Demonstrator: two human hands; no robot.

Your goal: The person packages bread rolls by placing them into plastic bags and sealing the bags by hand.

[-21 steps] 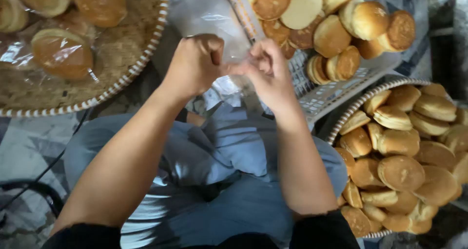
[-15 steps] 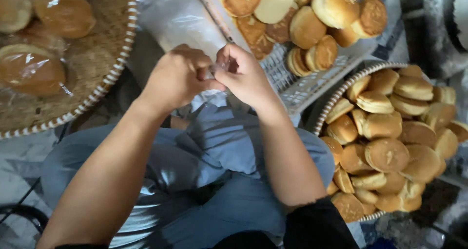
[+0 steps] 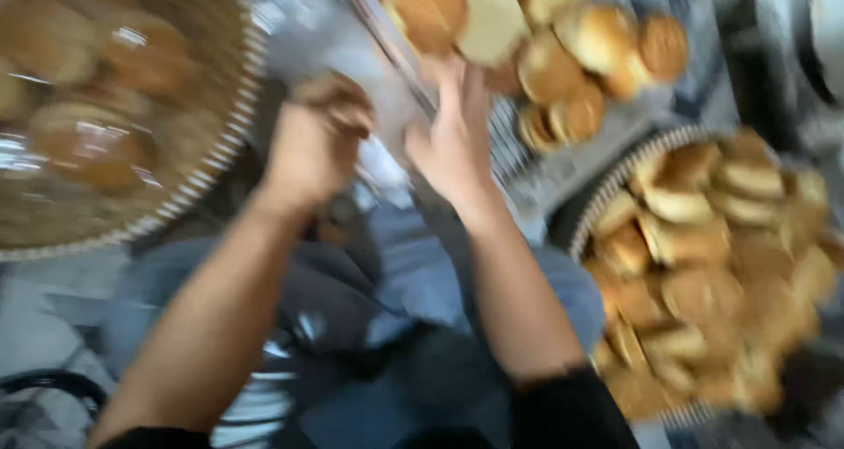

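Note:
The picture is motion-blurred. My left hand (image 3: 318, 140) is closed in a fist on a clear plastic bag (image 3: 338, 40) that stretches up and away from it. A little to the right, my right hand (image 3: 454, 133) is stretched out with its fingers apart. Its fingertips are at the edge of a pile of round golden buns (image 3: 527, 36) on a wire rack (image 3: 536, 163). Whether the fingers touch a bun is hidden by blur. My lap in blue-grey cloth lies below both forearms.
On the left, a round woven tray (image 3: 211, 185) holds buns wrapped in clear plastic (image 3: 88, 141). A second woven basket (image 3: 607, 181) at the right is heaped with unwrapped buns (image 3: 730, 264). A dark cable lies at the lower left.
The hands were pinched together on the plastic bag. Now they are apart: the right hand has opened and gone up toward the buns on the rack, and the view has swung.

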